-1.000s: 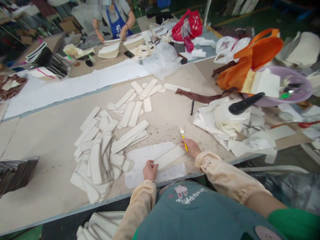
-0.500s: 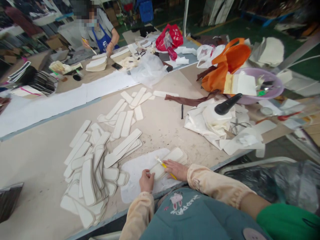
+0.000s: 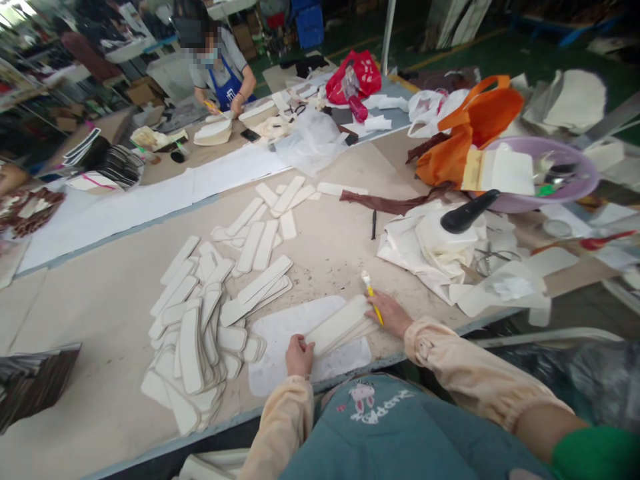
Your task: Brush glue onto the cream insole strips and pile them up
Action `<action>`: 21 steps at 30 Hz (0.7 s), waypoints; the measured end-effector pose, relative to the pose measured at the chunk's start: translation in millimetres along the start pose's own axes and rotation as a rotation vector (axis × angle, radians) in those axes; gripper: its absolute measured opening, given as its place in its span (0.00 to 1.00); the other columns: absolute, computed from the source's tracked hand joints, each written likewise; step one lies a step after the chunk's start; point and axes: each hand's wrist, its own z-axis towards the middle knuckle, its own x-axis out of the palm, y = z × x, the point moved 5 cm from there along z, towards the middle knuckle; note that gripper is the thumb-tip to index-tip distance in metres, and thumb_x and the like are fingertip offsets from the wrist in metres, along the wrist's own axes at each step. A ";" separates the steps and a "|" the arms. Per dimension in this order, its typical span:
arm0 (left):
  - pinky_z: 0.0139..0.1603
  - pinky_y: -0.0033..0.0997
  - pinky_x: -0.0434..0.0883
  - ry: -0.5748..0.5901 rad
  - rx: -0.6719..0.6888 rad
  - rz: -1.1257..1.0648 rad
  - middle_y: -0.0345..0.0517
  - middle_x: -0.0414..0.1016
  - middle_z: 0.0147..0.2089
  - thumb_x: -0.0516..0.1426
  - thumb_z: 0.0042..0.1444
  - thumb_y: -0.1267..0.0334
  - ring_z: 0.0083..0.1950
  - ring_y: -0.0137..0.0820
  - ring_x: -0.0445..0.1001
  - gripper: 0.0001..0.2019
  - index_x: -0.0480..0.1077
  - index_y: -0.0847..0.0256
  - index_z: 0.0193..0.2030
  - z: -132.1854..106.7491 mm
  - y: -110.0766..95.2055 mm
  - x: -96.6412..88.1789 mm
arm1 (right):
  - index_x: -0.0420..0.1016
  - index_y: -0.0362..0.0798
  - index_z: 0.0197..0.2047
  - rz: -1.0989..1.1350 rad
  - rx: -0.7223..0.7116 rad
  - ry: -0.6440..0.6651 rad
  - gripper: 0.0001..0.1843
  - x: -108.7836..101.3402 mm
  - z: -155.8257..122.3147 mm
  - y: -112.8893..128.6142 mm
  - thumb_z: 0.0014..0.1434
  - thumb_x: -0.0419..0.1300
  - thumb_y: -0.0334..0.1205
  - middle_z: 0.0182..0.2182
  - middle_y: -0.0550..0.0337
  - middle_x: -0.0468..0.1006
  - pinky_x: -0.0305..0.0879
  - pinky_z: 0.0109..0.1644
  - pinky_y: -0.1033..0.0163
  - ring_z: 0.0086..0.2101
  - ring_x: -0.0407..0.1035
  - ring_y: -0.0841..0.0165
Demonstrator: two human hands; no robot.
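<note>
A brush (image 3: pixel 377 308) with a yellow handle and white-coated bristles is in my right hand (image 3: pixel 393 316), near the right end of a small stack of off-white strips. The top strip (image 3: pixel 340 327) lies slantwise over a white sheet (image 3: pixel 280 327). At its left end, my left hand (image 3: pixel 300 357) is closed, thumb and fingers pinching the strip's edge. To the left is a big loose heap of similar round-ended strips (image 3: pixel 190 347), with more strips (image 3: pixel 250 243) scattered behind it.
A white container with a black spout (image 3: pixel 447 230) stands on crumpled sheeting to the right. Behind it are a purple basin (image 3: pixel 575 183) and an orange bag (image 3: pixel 450 157). A dark stack (image 3: pixel 37 383) lies at left. Across the table a co-worker (image 3: pixel 223 73) holds a brush.
My right hand and the brush have moved right, from the middle of the strip to its far end. My left hand stays at the left end. The view has shifted slightly.
</note>
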 end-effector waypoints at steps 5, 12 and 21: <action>0.37 0.29 0.63 -0.048 0.019 0.022 0.39 0.67 0.28 0.57 0.50 0.63 0.34 0.32 0.70 0.10 0.63 0.61 0.38 -0.4 0.9 0.5 | 0.70 0.48 0.42 0.029 0.059 -0.047 0.09 -2.0 9.2 4.6 0.58 0.55 0.40 0.39 0.51 0.76 0.62 0.53 0.48 0.48 0.65 0.56; 0.40 0.31 0.65 -0.063 0.035 0.005 0.41 0.67 0.31 0.57 0.51 0.65 0.37 0.32 0.69 0.10 0.64 0.62 0.40 -4.2 -0.8 2.7 | 0.66 0.49 0.40 0.091 0.177 -0.138 0.07 -15.5 10.8 18.0 0.58 0.53 0.41 0.34 0.53 0.73 0.67 0.42 0.54 0.37 0.69 0.60; 0.57 0.43 0.61 -0.148 0.406 -0.186 0.55 0.65 0.53 0.59 0.48 0.60 0.56 0.40 0.63 0.25 0.62 0.62 0.54 -27.2 -30.9 -49.9 | 0.64 0.52 0.36 0.569 0.140 0.005 0.10 -77.4 59.6 102.9 0.55 0.59 0.46 0.32 0.62 0.72 0.65 0.37 0.62 0.32 0.68 0.68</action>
